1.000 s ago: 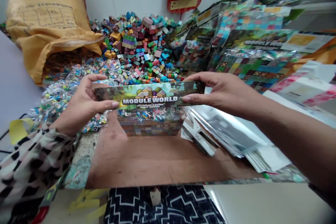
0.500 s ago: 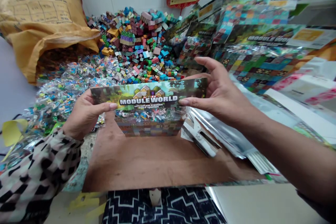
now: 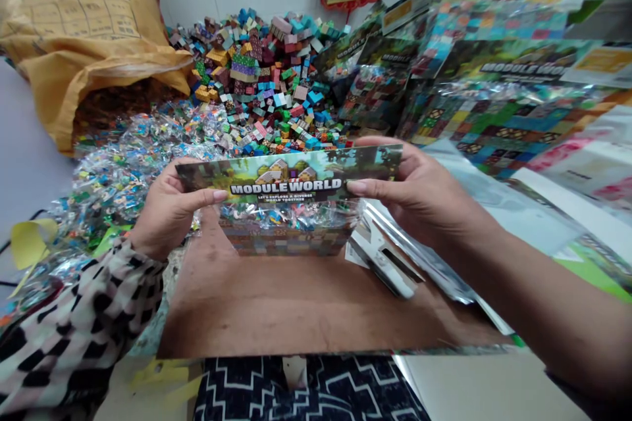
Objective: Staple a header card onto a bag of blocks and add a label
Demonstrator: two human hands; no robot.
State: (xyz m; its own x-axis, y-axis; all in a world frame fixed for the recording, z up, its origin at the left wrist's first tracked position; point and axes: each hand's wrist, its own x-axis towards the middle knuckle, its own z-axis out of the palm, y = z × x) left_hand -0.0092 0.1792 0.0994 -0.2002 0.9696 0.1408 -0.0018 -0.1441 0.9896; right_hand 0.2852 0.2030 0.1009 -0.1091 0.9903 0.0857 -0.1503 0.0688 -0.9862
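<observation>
Sweeping in from the left, we passed a yellow sack [image 3: 93,26], its mouth gaping, and a glittering heap of small clear packets [image 3: 133,158] in front of it. Then our left hand [image 3: 165,210]: thumb in front, fingers behind, pinching one end of the printed header card [image 3: 291,177]! Long axis side to side, that card spanned the gap between our hands, neither nearer, with a clear bag of blocks [image 3: 291,237] below it; we couldn't tell whether the bag touched the desk [image 3: 276,316]. On to our right hand [image 3: 424,191], fingers gripping the other end. Just right of the bag, below that hand, a stapler [image 3: 385,263] lay slantwise, nearer our right.
</observation>
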